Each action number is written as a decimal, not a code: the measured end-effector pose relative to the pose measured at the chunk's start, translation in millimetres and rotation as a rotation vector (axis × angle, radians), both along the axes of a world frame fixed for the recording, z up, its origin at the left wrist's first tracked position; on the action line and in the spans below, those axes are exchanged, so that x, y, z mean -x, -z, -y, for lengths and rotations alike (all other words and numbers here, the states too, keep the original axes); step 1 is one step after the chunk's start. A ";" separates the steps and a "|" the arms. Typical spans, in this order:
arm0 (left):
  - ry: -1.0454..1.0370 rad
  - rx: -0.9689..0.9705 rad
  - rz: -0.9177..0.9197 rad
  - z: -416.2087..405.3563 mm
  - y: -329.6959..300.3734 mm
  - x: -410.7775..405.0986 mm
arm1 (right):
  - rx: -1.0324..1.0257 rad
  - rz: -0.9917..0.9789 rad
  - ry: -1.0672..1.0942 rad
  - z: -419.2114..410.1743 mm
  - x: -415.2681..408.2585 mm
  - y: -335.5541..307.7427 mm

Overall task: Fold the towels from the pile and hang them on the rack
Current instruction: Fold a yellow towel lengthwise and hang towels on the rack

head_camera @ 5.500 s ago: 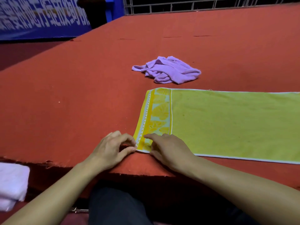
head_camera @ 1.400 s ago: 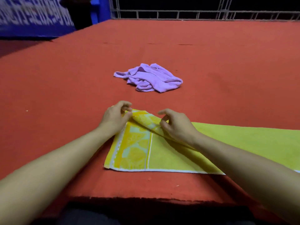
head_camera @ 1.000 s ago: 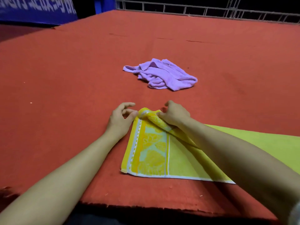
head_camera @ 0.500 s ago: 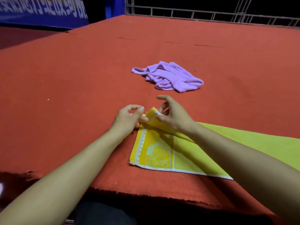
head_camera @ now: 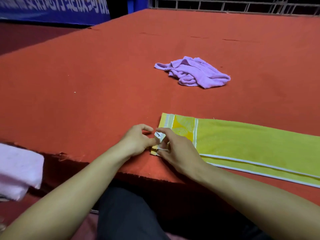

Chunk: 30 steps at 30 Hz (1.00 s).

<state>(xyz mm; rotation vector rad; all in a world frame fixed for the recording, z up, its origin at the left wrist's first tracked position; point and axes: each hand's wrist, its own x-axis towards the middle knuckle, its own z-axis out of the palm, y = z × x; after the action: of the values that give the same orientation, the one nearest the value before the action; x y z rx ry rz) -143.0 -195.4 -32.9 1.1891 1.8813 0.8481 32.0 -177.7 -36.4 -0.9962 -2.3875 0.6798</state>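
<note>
A yellow-green towel [head_camera: 251,141] with a yellow patterned band at its left end lies folded lengthwise near the front edge of the red table [head_camera: 86,94], running off the right of the view. My right hand [head_camera: 174,146] pinches the towel's near left corner, whose white-trimmed edge curls up between the fingers. Beside it, my left hand [head_camera: 138,139] holds the same corner with thumb and fingers. A crumpled purple towel [head_camera: 194,73] sits farther back, in the middle of the table. No rack is in view.
A folded pale pink towel [head_camera: 17,170] lies low at the left, below the table's frayed front edge. A metal railing [head_camera: 225,6] runs behind the table. At the far left hangs a blue banner [head_camera: 52,9].
Both hands have drawn the towel's far left corner back toward me, over the towel to its near edge. The towel now lies folded in half lengthwise. The view has dropped lower.
</note>
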 end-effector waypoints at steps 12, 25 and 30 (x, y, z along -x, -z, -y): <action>0.039 0.021 -0.226 14.0 -2.6 1.0 | -0.021 -0.008 -0.016 15.4 -3.5 4.1; 0.221 -0.227 -0.470 45.8 7.0 -5.7 | 0.022 -0.099 -0.024 11.4 -29.3 5.4; 0.235 -0.237 -0.517 42.1 7.0 1.0 | -0.090 -0.058 0.142 7.5 -94.3 11.5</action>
<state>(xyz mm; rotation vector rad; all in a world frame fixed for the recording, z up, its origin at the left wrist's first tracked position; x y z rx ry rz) -144.0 -237.5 -40.0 1.8784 2.0140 0.6880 126.3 -185.1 -47.9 -1.0810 -2.2517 0.5366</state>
